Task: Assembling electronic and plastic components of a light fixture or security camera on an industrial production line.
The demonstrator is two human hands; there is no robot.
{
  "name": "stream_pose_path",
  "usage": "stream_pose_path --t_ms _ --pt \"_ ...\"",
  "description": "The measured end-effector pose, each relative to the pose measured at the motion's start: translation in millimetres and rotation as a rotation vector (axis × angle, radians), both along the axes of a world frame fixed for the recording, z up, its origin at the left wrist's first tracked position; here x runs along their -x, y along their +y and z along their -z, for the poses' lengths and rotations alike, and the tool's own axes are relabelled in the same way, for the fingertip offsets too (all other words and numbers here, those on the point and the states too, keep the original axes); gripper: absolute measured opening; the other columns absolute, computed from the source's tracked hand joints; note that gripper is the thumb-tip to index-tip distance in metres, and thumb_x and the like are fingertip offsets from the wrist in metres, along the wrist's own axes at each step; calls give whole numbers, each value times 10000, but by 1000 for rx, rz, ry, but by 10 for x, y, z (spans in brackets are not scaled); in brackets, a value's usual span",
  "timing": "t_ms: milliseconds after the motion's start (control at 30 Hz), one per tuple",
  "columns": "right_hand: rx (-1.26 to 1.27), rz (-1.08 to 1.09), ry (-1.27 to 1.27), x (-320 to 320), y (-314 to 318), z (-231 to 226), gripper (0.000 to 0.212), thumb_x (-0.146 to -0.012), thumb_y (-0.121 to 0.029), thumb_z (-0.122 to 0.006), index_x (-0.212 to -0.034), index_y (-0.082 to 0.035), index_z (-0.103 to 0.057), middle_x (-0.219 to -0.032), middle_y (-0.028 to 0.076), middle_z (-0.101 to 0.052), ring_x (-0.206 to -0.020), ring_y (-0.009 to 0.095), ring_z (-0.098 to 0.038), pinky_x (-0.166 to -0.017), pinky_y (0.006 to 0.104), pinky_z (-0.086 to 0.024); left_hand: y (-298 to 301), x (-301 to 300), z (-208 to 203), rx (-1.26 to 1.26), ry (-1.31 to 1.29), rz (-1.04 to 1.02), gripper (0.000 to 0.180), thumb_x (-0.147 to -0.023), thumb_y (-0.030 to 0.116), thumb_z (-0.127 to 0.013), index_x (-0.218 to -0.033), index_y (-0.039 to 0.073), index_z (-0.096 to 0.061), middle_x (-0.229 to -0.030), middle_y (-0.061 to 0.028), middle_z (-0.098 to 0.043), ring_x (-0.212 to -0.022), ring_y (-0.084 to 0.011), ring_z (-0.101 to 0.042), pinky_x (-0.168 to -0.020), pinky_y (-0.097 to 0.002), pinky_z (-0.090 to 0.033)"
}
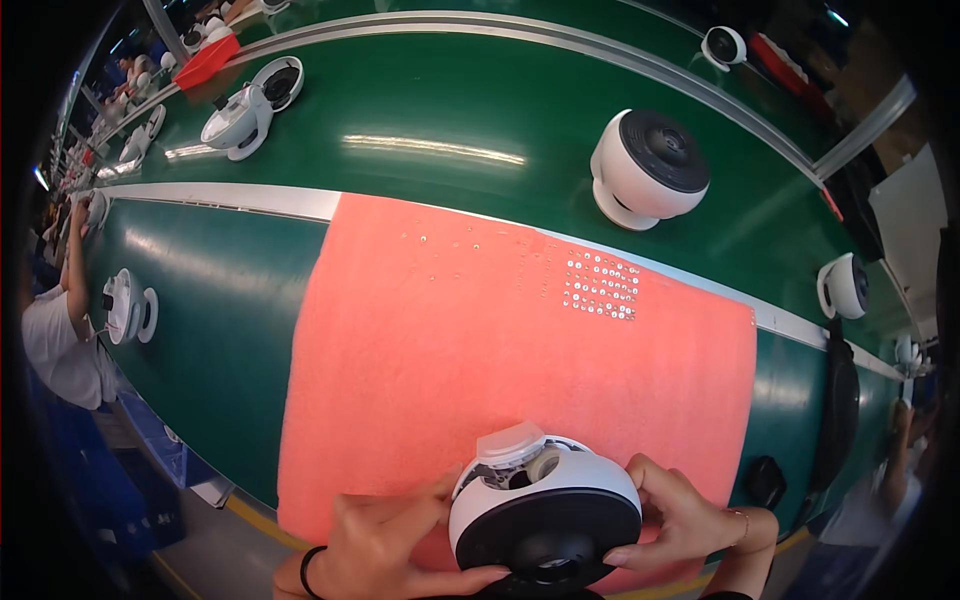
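Observation:
Near the front edge of the pink mat (480,330) I hold a round white housing with a black front disc (535,520), much like a small fan head. Its far side gapes, showing a cavity and a raised white piece (510,442). Around its left side closes my left hand (385,545), with the thumb along the black disc's lower edge. My right hand (675,515) grips the right side, fingers on the white shell and thumb on the rim. Farther up the mat, small silver screws (602,285) stand in several rows; a few loose ones (475,246) lie left of them.
On the green belt (430,110) beyond the mat sit a similar white-and-black unit (650,170) and an opened white unit (235,120). Another white unit (125,305) rests on the left table. A small black object (766,480) lies right of the mat. Co-workers appear at both sides.

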State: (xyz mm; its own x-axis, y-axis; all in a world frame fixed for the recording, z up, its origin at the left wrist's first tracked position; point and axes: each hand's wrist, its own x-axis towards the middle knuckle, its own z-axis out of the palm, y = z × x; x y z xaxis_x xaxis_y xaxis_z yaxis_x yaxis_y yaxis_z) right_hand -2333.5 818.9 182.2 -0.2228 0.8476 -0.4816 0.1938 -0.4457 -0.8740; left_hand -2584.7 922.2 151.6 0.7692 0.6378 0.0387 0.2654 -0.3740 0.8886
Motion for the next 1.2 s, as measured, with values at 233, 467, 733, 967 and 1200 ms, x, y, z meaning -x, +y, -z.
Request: stream_pose_path --t_ms 233,467,733,967,1200 --pt "-416 -79 -305 66 184 -118 286 -706 -205 -745 -724 -31 -519 -554 71 -555 -462 136 -552 -420 239 -426 -38 76 -147 -270 149 -19 450 -567 373 -793 -759 4 -622 -738 -82 -659 -586 -220 -631 -573 -285 -500" --pt "-449 -266 -649 63 279 -169 333 -756 -316 -639 -620 -41 -510 -460 51 -469 -394 217 -485 -390 297 -370 -9 114 -247 -384 248 -23 433 -533 424 -776 -581 50 -563 -582 -44 -607 -530 -240 -586 -529 -305 -455" --pt "-548 -302 -804 49 327 -130 381 -795 -367 -573 -599 -57 -472 -448 70 -429 -393 259 -458 -389 332 -348 26 12 -322 -395 326 4 442 -546 435 -767 -527 52 -547 -471 -31 -536 -451 -222 -550 -464 -313 -433" --pt "-651 -306 -847 -17 260 -24 428 -775 -393 -601 -549 -74 -426 -391 64 -381 -298 223 -365 -313 332 -271 21 -47 -306 -459 378 12 471 -582 471 -736 -486 72 -506 -420 -6 -496 -407 -199 -530 -434 -301 -426" --pt "-1001 -202 -1174 186 295 -204 321 -743 -393 -641 -732 -74 -606 -693 65 -557 -541 183 -505 -486 288 -374 38 -3 -306 -410 472 49 465 -591 473 -726 -490 70 -516 -422 -7 -494 -407 -207 -527 -433 -308 -421"
